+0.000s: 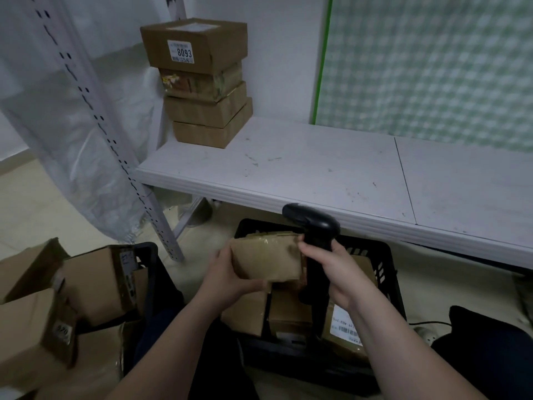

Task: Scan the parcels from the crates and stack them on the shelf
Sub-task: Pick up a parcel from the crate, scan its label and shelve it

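My left hand grips a small brown cardboard parcel by its left side, holding it above the black crate. My right hand grips the handle of a black barcode scanner, whose head sits just right of the parcel and above it. More brown parcels lie in the crate, one with a white barcode label. On the white shelf, at its back left, stands a stack of several brown boxes; the top one bears a label reading 8093.
A second black crate at the lower left holds larger cardboard boxes. A perforated white shelf upright slants down beside a plastic sheet. A green checked panel backs the shelf. A dark cushion lies at the lower right.
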The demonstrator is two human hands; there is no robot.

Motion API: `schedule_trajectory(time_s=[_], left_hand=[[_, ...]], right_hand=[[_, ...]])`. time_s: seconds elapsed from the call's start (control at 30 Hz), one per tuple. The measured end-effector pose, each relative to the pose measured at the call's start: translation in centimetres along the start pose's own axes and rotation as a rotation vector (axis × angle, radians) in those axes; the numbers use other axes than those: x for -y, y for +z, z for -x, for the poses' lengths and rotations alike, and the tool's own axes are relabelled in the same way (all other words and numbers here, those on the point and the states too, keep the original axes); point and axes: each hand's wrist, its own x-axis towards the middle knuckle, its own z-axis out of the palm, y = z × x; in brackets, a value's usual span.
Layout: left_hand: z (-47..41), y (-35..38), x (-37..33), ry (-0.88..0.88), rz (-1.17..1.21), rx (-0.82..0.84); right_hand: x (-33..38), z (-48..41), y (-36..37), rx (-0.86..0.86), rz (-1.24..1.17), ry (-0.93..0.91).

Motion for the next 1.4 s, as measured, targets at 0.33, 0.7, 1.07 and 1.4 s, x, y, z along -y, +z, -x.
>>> schedule_trajectory(time_s=[0.33,0.7,1.07,1.4], left_hand=[[2.3,-2.6,-4.5,0.157,0.182,-0.147],[2.4,-6.0,-6.8,-0.192,0.977,-0.243],[3.3,-4.7,-8.5,-0.3,1.346,-0.294],[2.6,-4.0,-7.8,-0.338,1.394,-0.223]], right_hand=[[5.4,1.9,0.5,0.085,-0.141,-0.158],[6.8,2.6,-0.9,-0.137,-0.072,-0.167],[5.1,2.9,-0.9,-0.142,-0.168,-0.111],[5.4,2.7,-0.9,-0.11,-0.263,-0.078]])
